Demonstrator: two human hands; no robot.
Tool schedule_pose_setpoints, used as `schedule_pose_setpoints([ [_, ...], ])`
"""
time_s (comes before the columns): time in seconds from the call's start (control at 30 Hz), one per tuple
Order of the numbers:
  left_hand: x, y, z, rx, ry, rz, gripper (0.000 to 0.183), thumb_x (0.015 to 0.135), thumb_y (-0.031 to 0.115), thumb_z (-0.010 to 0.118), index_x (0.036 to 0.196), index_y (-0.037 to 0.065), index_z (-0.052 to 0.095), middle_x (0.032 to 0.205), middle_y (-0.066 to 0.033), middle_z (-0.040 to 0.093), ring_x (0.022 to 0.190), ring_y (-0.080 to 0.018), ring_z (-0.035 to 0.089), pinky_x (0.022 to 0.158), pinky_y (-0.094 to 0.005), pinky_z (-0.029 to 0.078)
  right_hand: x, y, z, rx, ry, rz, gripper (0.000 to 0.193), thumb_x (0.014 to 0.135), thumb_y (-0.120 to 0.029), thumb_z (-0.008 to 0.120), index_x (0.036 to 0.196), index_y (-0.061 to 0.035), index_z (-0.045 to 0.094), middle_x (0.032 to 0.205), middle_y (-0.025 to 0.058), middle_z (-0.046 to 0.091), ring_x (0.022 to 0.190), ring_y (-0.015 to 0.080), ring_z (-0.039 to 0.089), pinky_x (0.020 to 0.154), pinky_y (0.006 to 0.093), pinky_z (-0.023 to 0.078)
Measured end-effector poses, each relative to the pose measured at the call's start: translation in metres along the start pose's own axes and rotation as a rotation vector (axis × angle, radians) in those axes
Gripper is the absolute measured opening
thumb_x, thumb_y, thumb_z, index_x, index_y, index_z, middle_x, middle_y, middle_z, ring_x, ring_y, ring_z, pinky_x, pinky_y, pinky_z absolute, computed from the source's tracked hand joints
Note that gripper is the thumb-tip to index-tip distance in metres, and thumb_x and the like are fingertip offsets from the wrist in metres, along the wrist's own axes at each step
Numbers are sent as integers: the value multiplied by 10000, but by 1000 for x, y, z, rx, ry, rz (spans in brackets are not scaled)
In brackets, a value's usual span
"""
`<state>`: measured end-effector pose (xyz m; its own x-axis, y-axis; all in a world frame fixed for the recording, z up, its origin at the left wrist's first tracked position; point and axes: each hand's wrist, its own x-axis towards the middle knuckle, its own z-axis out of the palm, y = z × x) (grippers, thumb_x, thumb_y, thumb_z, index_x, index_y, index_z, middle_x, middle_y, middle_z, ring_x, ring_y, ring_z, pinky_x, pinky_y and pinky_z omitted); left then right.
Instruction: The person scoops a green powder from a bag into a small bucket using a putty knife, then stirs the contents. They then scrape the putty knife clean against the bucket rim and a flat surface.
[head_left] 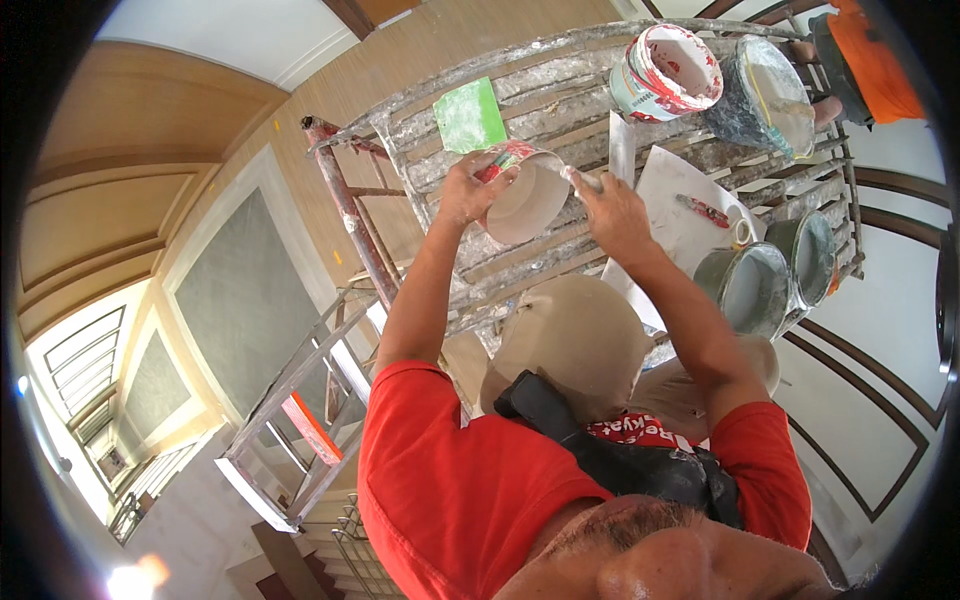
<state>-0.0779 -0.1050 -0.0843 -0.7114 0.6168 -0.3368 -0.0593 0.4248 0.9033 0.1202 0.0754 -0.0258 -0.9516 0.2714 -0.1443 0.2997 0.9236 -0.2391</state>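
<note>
My left hand (478, 190) grips a small white and red bucket (532, 203), fingers over its side. The bucket is tipped so that its pale inside faces me. Beside its rim, my right hand (612, 212) is closed around what looks like a putty knife (586, 183), whose light end reaches the rim; much of it is hidden by my fingers. A flat, pale metal blade (621, 146) stands out just beyond that hand; whether it belongs to the held tool I cannot tell. Beyond the left hand, a green square plate (470, 115) smeared white lies on the planks.
The plaster-stained scaffold planks (550, 85) carry a red-rimmed bucket (672, 70), a bagged bucket (770, 95), two dark pails (745, 290) and a white sheet (680, 215) with a red cutter (703, 210). A ladder (290, 420) stands left. Another person's orange clothing (880, 65) shows far right.
</note>
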Motion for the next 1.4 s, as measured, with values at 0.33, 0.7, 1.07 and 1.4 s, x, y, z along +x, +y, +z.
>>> schedule_pose_setpoints([
  [0.33, -13, -15, -1, 2, 74, 235, 568, 797, 289, 846, 1172, -99, 670, 1181, -234, 672, 1037, -257, 674, 891, -355, 545, -34, -23, 72, 415, -17, 388, 460, 968, -262, 571, 1379, -56, 577, 989, 288, 705, 985, 445, 675, 870, 503, 531],
  [0.7, -31, -36, 4, -79, 198, 221, 467, 826, 193, 803, 1198, -59, 673, 1091, -188, 649, 958, -243, 659, 832, -335, 533, -54, -33, 100, 1013, -524, 561, 572, 959, -319, 650, 1407, 13, 522, 1148, 275, 690, 1037, 312, 698, 890, 405, 532],
  [1.07, -35, -65, 14, 6, 441, 540, 472, 882, 152, 723, 1297, -24, 582, 1170, -199, 552, 1052, -326, 570, 907, -387, 475, 4, -5, 17, 535, 87, 194, 393, 966, -229, 625, 1304, -29, 626, 981, 247, 700, 807, 390, 689, 722, 428, 531],
  [1.4, -50, -55, 15, 140, 419, 617, 481, 878, 119, 681, 1325, -20, 570, 1233, -230, 521, 1101, -372, 539, 965, -420, 437, -37, -33, 119, 849, -290, 643, 445, 974, -292, 611, 1317, -8, 617, 1123, 277, 689, 1012, 433, 681, 912, 430, 523],
])
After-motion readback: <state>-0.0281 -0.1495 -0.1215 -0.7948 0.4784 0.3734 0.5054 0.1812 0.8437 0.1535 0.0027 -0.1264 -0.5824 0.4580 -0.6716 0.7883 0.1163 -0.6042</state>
